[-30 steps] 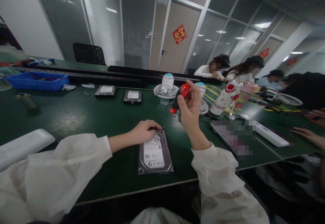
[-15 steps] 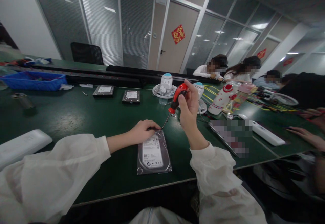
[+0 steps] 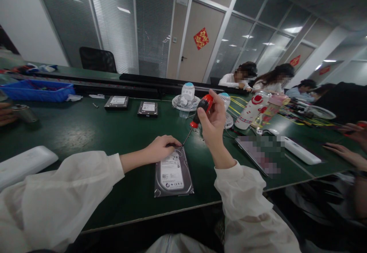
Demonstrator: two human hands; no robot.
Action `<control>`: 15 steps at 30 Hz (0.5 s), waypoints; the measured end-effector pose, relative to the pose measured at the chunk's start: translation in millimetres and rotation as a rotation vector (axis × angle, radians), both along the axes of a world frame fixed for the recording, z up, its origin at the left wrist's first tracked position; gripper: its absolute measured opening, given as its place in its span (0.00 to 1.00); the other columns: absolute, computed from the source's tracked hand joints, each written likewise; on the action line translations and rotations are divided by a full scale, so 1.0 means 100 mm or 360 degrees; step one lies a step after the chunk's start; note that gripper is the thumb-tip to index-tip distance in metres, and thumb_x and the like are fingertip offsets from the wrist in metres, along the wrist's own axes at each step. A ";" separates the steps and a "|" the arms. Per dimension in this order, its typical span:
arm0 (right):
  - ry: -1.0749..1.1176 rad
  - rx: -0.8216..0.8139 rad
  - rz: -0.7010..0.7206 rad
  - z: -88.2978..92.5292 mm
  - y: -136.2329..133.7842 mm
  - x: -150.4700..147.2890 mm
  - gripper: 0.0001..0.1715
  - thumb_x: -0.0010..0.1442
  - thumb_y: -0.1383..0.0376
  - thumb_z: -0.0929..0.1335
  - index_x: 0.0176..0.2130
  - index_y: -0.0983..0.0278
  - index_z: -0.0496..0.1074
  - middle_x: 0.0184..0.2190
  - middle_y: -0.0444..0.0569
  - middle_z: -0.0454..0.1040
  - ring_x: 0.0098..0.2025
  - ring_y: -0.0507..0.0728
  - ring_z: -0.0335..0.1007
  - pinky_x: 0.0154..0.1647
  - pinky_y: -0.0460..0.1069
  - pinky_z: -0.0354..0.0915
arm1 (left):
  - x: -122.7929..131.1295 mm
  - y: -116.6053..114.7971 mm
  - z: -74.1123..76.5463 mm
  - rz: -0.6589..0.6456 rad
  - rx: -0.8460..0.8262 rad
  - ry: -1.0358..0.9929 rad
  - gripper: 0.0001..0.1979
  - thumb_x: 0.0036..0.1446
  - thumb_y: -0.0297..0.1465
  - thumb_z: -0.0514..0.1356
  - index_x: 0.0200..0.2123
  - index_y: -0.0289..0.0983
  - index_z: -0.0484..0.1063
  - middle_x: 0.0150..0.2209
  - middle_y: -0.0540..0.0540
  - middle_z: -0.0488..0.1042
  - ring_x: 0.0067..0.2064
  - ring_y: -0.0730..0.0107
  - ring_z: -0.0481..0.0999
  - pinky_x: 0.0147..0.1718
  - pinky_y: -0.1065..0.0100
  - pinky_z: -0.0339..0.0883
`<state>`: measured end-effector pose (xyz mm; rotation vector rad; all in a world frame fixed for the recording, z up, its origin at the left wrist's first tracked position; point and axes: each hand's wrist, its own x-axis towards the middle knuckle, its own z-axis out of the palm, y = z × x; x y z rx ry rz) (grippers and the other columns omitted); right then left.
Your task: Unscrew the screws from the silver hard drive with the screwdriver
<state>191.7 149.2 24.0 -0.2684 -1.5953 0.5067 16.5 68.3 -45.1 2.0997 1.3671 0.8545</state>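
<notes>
A hard drive [image 3: 172, 174] with a white label lies flat on the green table, in front of me. My left hand [image 3: 163, 148] grips its far end, fingers curled over the edge and close to the screwdriver's tip. In my right hand [image 3: 214, 125] is a red-and-black screwdriver [image 3: 197, 116], tilted, its handle between thumb and fingers. The shaft runs down to the drive's far right corner; the screw there is too small to make out. A few small metal bits [image 3: 195, 130] lie beyond the drive.
Two more hard drives [image 3: 117, 102] [image 3: 148, 109] lie farther back. Small white fans [image 3: 187, 92], a bottle [image 3: 249, 111] and a tablet-like slab [image 3: 252, 155] stand or lie to the right. A blue tray [image 3: 38, 92], a can [image 3: 25, 113] and another person's hand [image 3: 5, 113] are at left.
My right thumb and fingers have shifted slightly around the screwdriver handle, which has turned a little. Another person's hand has appeared by the can at the left edge. My left hand stays put.
</notes>
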 end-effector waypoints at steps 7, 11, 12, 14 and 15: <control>-0.0054 -0.0004 0.0011 0.02 -0.02 0.01 0.23 0.65 0.57 0.65 0.59 0.52 0.65 0.57 0.48 0.70 0.58 0.58 0.68 0.65 0.60 0.64 | -0.01 0.02 -0.03 -0.0011 -0.0001 0.0006 0.17 0.59 0.28 0.54 0.48 0.39 0.78 0.48 0.46 0.78 0.51 0.61 0.75 0.54 0.59 0.66; 0.0008 0.0034 -0.0051 0.03 -0.03 0.01 0.25 0.61 0.57 0.69 0.57 0.53 0.67 0.53 0.48 0.71 0.49 0.55 0.71 0.56 0.56 0.70 | -0.02 0.02 -0.03 -0.0019 0.0000 0.0009 0.17 0.59 0.27 0.54 0.48 0.39 0.78 0.48 0.46 0.78 0.51 0.61 0.74 0.54 0.59 0.66; 0.0000 0.0027 -0.0046 0.03 -0.03 0.01 0.24 0.62 0.57 0.68 0.57 0.53 0.67 0.54 0.48 0.71 0.50 0.55 0.71 0.57 0.56 0.70 | -0.02 0.02 -0.03 -0.0019 0.0000 0.0012 0.17 0.59 0.27 0.54 0.48 0.39 0.78 0.48 0.46 0.78 0.51 0.61 0.75 0.53 0.59 0.67; -0.0040 -0.0001 -0.0014 0.02 -0.03 0.02 0.23 0.65 0.56 0.65 0.58 0.52 0.66 0.56 0.48 0.70 0.55 0.57 0.70 0.61 0.59 0.68 | -0.02 0.02 -0.03 -0.0013 0.0003 0.0017 0.17 0.59 0.27 0.54 0.48 0.39 0.78 0.48 0.46 0.78 0.51 0.61 0.75 0.54 0.59 0.67; -0.0064 -0.0018 0.0007 0.02 -0.03 0.02 0.22 0.66 0.55 0.63 0.59 0.52 0.65 0.57 0.48 0.70 0.57 0.58 0.69 0.63 0.61 0.66 | -0.02 0.02 -0.03 -0.0012 0.0004 0.0019 0.17 0.59 0.27 0.54 0.48 0.39 0.78 0.48 0.46 0.78 0.51 0.61 0.75 0.54 0.59 0.67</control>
